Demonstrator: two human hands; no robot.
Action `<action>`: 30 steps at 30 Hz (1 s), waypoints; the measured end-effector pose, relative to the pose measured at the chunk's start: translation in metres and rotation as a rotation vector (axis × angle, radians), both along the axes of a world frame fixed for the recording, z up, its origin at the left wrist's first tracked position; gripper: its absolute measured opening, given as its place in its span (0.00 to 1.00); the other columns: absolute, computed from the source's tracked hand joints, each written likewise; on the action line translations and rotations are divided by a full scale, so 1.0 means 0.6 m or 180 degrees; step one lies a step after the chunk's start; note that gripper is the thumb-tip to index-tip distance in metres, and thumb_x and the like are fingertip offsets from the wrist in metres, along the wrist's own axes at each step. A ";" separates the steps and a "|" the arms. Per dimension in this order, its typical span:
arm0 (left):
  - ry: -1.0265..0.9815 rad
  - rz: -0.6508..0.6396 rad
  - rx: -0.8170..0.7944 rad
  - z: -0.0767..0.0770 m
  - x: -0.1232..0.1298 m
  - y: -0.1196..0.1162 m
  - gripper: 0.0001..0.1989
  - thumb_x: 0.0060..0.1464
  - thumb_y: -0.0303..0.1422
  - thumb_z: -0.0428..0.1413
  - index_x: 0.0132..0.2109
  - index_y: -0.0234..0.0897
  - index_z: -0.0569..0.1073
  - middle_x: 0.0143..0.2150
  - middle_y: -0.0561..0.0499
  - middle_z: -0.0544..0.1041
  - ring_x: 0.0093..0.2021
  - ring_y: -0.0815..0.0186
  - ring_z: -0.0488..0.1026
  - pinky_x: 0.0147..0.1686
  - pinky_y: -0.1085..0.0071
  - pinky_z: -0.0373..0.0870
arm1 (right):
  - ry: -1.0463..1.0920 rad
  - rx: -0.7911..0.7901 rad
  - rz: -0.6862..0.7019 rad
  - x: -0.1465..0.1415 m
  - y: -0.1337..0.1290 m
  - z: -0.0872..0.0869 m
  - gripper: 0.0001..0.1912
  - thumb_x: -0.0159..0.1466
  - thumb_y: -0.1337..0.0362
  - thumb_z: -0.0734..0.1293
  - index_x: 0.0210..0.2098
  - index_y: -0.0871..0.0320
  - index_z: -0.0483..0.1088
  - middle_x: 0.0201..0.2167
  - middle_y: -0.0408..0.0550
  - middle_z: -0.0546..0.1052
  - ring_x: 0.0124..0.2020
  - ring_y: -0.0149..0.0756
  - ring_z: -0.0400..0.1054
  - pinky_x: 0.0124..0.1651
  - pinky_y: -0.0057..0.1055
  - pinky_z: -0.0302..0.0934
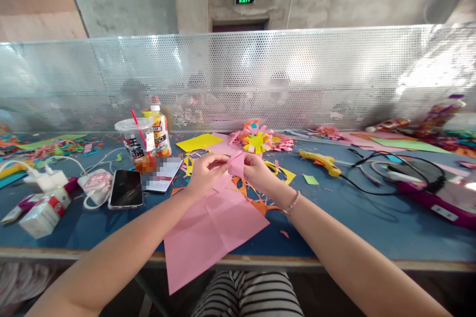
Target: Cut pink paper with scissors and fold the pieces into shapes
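Note:
Both hands meet over the middle of the table, holding a small folded piece of pink paper (237, 164) between them. My left hand (208, 173) pinches its left side with thumb and fingers. On the other side my right hand (256, 171) grips the same piece, its fingers partly hidden behind the paper. Below them lies a large creased sheet of pink paper (211, 233), one corner hanging past the table's front edge. Just beyond the hands sits a paper flower (257, 141) with yellow and pink strips. Orange paper scraps (260, 204) lie beside the large sheet.
A plastic cup with a red straw (136, 141), a bottle (160, 131) and a phone (126, 188) stand or lie at left, near chargers (97, 181). A yellow glue gun (320, 162) with a black cord lies right. A perforated metal screen (238, 79) borders the table's back.

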State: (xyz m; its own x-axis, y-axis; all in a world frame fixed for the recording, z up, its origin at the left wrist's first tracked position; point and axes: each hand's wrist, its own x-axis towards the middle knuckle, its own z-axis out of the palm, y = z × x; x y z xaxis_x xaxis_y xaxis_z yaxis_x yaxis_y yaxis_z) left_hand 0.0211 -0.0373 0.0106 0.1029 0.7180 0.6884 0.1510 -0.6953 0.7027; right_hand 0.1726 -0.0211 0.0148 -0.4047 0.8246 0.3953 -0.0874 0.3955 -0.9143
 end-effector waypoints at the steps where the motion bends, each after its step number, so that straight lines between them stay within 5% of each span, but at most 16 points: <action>1: -0.0036 -0.0015 -0.0026 -0.001 0.001 0.000 0.08 0.43 0.32 0.57 0.33 0.36 0.74 0.34 0.48 0.75 0.36 0.65 0.72 0.38 0.68 0.69 | -0.0033 0.0090 -0.0055 -0.001 -0.001 0.001 0.01 0.49 0.70 0.64 0.23 0.61 0.66 0.21 0.40 0.68 0.24 0.25 0.61 0.28 0.24 0.57; 13: -0.0487 -0.0051 -0.0740 0.003 0.005 0.001 0.07 0.40 0.33 0.58 0.29 0.34 0.74 0.29 0.49 0.76 0.31 0.66 0.72 0.35 0.69 0.68 | -0.0096 0.0270 -0.0214 -0.006 -0.011 0.007 0.03 0.50 0.67 0.63 0.24 0.61 0.66 0.22 0.42 0.70 0.24 0.27 0.61 0.27 0.25 0.56; 22: -0.1394 -0.0998 -0.2064 0.006 0.002 0.008 0.08 0.31 0.24 0.62 0.26 0.33 0.74 0.24 0.52 0.74 0.27 0.72 0.71 0.36 0.69 0.68 | -0.0246 0.0525 -0.0421 -0.001 -0.008 0.006 0.01 0.48 0.70 0.63 0.21 0.61 0.66 0.19 0.41 0.68 0.21 0.26 0.60 0.24 0.24 0.55; 30: -0.1251 -0.0874 -0.2246 0.003 0.002 0.006 0.09 0.32 0.26 0.62 0.28 0.33 0.75 0.25 0.50 0.75 0.26 0.71 0.71 0.31 0.71 0.69 | -0.0121 0.0494 -0.0384 0.004 0.009 -0.012 0.03 0.47 0.73 0.62 0.19 0.61 0.64 0.18 0.39 0.66 0.21 0.24 0.58 0.24 0.23 0.53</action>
State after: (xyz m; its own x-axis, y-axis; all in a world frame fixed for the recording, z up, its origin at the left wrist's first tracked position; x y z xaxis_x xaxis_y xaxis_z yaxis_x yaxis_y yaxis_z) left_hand 0.0224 -0.0335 0.0126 0.1834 0.9767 0.1114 -0.3044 -0.0514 0.9512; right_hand 0.1753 -0.0159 0.0076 -0.3237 0.7984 0.5077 0.0026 0.5374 -0.8433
